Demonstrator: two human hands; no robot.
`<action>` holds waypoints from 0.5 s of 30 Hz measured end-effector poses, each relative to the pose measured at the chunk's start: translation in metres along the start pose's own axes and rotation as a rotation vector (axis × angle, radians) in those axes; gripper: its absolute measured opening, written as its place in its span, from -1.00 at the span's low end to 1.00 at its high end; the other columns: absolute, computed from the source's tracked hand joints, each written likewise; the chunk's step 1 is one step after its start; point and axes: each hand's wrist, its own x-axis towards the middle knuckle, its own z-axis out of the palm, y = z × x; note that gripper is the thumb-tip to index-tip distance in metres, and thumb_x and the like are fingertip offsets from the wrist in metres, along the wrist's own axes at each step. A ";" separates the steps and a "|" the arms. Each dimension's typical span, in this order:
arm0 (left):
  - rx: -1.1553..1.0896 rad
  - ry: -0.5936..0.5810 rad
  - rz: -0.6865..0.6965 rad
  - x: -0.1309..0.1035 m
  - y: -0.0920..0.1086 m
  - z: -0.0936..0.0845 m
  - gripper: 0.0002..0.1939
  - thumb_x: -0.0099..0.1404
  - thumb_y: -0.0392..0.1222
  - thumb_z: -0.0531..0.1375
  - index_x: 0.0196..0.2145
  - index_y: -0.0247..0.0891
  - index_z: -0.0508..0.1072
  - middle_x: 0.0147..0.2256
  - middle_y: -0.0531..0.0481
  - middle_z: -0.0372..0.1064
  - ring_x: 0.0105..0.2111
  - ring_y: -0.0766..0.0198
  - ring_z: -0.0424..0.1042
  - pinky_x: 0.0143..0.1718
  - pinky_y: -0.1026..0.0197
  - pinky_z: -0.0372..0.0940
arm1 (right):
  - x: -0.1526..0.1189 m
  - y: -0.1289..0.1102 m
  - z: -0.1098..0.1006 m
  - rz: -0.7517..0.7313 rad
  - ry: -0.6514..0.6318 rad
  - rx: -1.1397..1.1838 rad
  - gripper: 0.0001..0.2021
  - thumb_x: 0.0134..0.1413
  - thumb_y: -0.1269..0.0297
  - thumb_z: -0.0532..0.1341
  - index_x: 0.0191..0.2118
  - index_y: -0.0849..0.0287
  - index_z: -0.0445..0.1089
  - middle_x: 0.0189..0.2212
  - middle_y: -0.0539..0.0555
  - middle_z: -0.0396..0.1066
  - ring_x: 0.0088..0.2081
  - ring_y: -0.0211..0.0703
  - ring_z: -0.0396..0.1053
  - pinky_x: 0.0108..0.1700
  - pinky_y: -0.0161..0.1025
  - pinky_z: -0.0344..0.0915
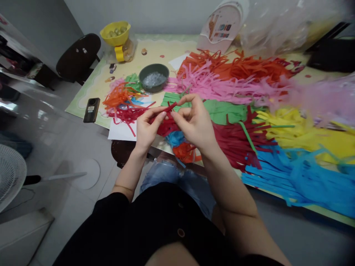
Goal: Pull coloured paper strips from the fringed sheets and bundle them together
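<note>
A dark red strip point(170, 107) is pinched between my two hands over the table's near edge. My left hand point(149, 125) grips one end between thumb and fingers, while my right hand point(194, 120) closes on it from the other side. Under and beside my hands lie more dark red strips point(235, 142) and green strips point(222, 111). A small bundle of blue and orange strips point(187, 151) hangs at the edge below my right hand. To the left of my hands is a pile of mixed-colour strips point(120, 96). Whether the material is paper or fabric I cannot tell.
A grey bowl point(154, 85) of clear small pieces stands beyond my hands. Pink point(216, 85), orange point(249, 72), yellow point(299, 129) and blue strips point(310, 177) spread rightward. A phone point(91, 110) lies at left. A white fan point(12, 173) and dark stool point(79, 57) stand nearby.
</note>
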 end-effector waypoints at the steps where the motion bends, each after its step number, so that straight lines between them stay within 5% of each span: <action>1: 0.030 -0.024 0.024 0.000 0.001 0.000 -0.68 0.34 0.13 0.37 -0.17 -0.16 0.68 -0.24 -0.01 0.65 -0.25 0.27 0.61 -0.15 0.21 0.50 | 0.001 0.001 -0.001 0.020 -0.001 0.027 -0.66 0.19 0.08 0.38 -0.03 0.03 0.29 -0.63 -0.24 0.19 -0.63 -0.34 0.08 -0.52 -0.30 0.05; 4: 0.123 -0.089 0.049 -0.002 0.001 -0.002 -0.74 0.39 0.05 0.34 -0.18 -0.19 0.67 -0.21 -0.04 0.66 -0.20 0.24 0.62 -0.10 0.19 0.49 | 0.007 0.007 -0.005 0.099 -0.048 0.121 -0.52 0.07 -0.08 0.45 -0.02 0.06 0.38 -0.62 -0.18 0.34 -0.61 -0.30 0.25 -0.51 -0.31 0.20; 8: 0.277 -0.113 -0.007 -0.011 -0.015 -0.001 -0.81 0.39 -0.06 0.32 -0.19 -0.23 0.62 -0.21 -0.06 0.65 -0.20 0.22 0.60 -0.08 0.17 0.46 | 0.016 0.019 -0.010 0.206 -0.112 0.126 -0.47 -0.10 -0.26 0.49 -0.33 0.13 0.45 -0.63 -0.07 0.36 -0.64 -0.29 0.30 -0.58 -0.30 0.25; 11: 0.436 -0.169 -0.067 -0.014 -0.033 -0.002 -0.89 0.40 -0.16 0.29 -0.22 -0.23 0.59 -0.21 -0.05 0.64 -0.20 0.21 0.58 -0.08 0.16 0.43 | 0.022 0.034 -0.014 0.172 0.042 0.139 -0.48 -0.02 -0.30 0.43 -0.28 0.08 0.42 -0.49 -0.02 0.44 -0.60 -0.28 0.34 -0.63 -0.32 0.21; 15: 0.606 -0.552 -0.201 0.016 -0.051 -0.021 -0.97 0.30 -0.29 0.34 -0.31 -0.22 0.60 -0.28 0.02 0.64 -0.27 0.23 0.57 -0.12 0.19 0.42 | 0.032 0.055 -0.015 0.074 0.297 0.239 -0.52 0.12 -0.33 0.32 -0.14 -0.04 0.35 -0.47 -0.09 0.39 -0.58 -0.30 0.31 -0.57 -0.32 0.27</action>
